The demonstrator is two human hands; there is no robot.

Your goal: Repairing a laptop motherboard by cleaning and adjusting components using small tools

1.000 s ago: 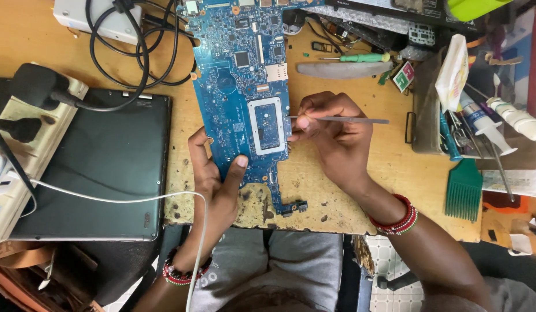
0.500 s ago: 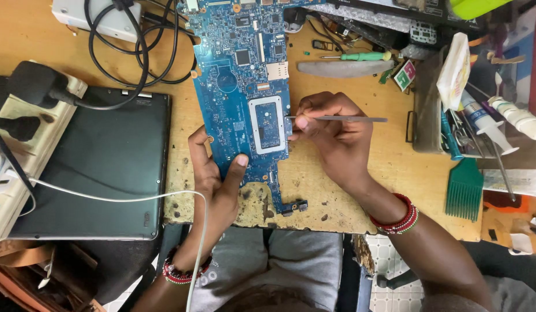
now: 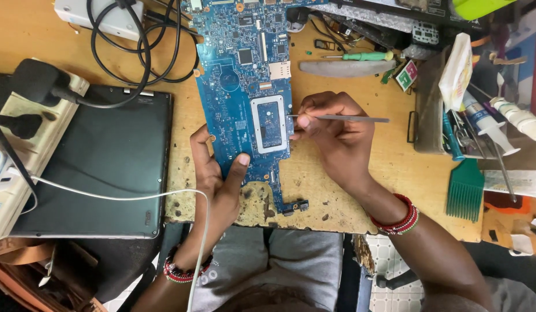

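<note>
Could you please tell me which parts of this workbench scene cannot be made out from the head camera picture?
- Head view: the top of the blue circuit board is cut off by the upper frame edge.
- The tip of the thin metal tool is hidden by the right hand's fingers.
- The board's tiny components are too small to identify.
- The left hand covers the board's lower left edge.
- The black flat device is partly hidden by a white cable.

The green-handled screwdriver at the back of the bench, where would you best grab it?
Probably by its green handle, the thick right end of the screwdriver, coming down from above. It lies flat and sideways, and the thin shaft points left toward the circuit board.
</note>
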